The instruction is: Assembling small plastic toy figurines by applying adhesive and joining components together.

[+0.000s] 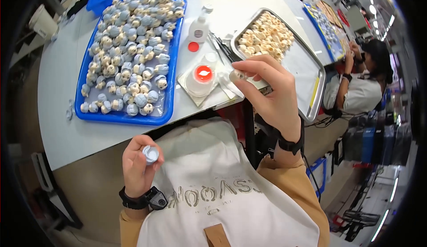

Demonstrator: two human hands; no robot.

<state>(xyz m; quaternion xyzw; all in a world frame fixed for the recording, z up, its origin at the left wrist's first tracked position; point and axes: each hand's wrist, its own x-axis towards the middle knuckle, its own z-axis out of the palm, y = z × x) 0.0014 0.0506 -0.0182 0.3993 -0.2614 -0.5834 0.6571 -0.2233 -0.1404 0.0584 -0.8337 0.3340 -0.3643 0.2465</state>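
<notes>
Counter [62,113] beyond; my left fingers [138,161] are pinching a blue shell [151,154], right fingers [264,70] a pale head [237,75], both likely light, best side-held.

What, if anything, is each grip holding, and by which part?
Left grip: hollow blue piece, by its outer side. Right grip: small pale doll head, pinched by its sides.

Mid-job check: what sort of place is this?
Most likely a small-parts assembly workshop: a blue tray packed with blue-haired doll heads, a metal tray of pale head pieces, and another person working farther along.
</notes>
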